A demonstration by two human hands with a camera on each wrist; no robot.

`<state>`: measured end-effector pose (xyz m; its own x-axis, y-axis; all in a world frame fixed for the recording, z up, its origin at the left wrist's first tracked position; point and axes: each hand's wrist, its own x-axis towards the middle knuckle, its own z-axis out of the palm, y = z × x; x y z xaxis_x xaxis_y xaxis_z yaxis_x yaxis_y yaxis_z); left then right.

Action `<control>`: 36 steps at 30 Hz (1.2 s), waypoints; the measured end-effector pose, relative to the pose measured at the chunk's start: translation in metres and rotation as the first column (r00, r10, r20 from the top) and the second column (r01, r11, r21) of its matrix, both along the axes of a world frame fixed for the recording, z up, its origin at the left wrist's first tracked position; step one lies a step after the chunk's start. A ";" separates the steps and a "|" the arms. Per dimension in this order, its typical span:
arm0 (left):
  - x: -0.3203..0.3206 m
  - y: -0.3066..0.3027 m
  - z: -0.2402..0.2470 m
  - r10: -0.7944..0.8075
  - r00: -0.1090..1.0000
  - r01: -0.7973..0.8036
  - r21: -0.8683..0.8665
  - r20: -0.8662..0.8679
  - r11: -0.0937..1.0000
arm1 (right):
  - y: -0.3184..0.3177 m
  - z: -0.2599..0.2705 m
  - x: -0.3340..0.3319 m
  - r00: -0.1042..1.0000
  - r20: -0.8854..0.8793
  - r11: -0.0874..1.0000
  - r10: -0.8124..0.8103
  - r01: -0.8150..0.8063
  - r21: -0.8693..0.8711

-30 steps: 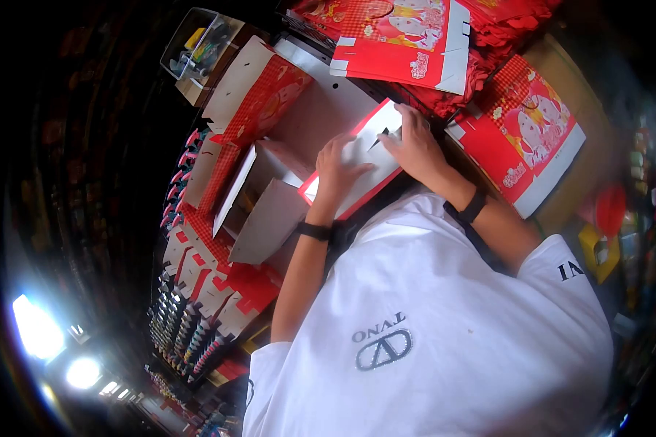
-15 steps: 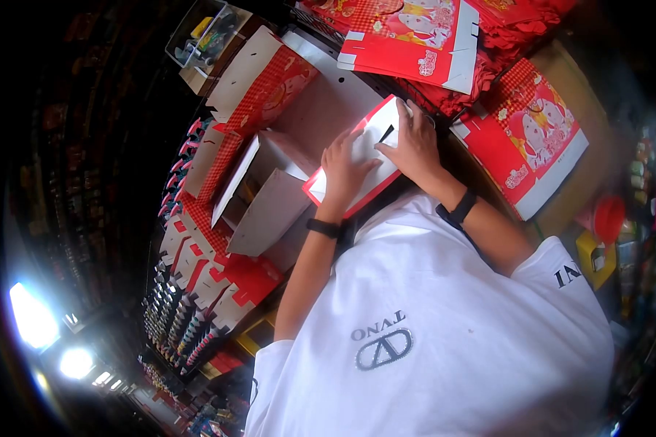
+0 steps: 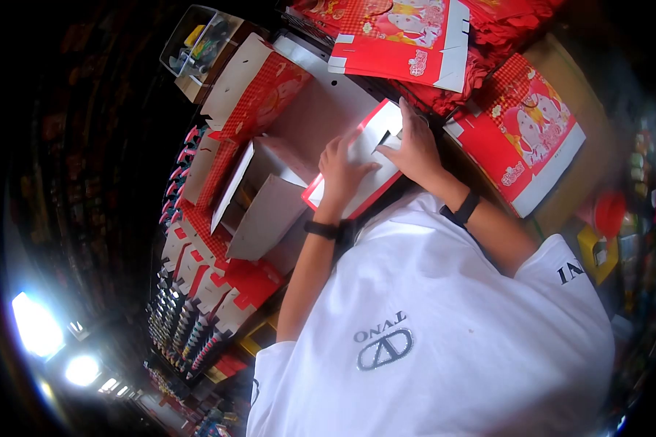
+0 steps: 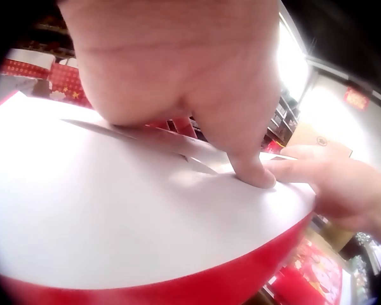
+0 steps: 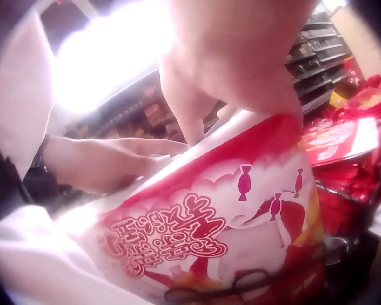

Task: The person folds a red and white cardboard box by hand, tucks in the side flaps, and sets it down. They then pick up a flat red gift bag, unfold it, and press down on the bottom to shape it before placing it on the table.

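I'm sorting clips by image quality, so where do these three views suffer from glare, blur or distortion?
Head view: fisheye bending, dark rim, glare from lamps at lower left. Left wrist view: the left hand is close and blurred, light blown out at upper right. Right wrist view: white glare at upper left, the right hand blurred, print on the carton soft.

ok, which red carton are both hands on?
The centre carton, white face up with a slit: left hand and right hand rest on it. The printed blanks behind and right lie untouched.

Flat red cartons flank open cardboard boxes.
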<state>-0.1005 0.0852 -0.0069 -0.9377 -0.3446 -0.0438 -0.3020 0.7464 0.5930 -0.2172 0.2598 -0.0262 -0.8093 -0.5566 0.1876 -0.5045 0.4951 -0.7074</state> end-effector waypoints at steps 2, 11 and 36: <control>-0.002 0.000 0.002 -0.005 1.000 0.005 -0.027 0.012 1.000 | 0.000 0.000 0.000 1.000 -0.018 1.000 -0.011 0.011 0.025; -0.017 0.009 -0.010 0.082 0.995 -0.077 -0.098 0.054 0.992 | 0.003 0.003 -0.009 0.995 0.076 0.997 0.070 -0.069 -0.018; -0.070 0.034 -0.009 -0.037 0.990 0.031 -0.048 -0.134 0.998 | 0.040 -0.008 -0.080 0.769 0.540 0.907 0.341 -0.119 -0.403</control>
<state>-0.1702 0.1187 -0.0161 -0.9452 -0.3112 0.0992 -0.1955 0.7823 0.5914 -0.2970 0.3002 -0.0343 -0.6741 -0.7349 -0.0744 -0.0029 0.1034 -0.9946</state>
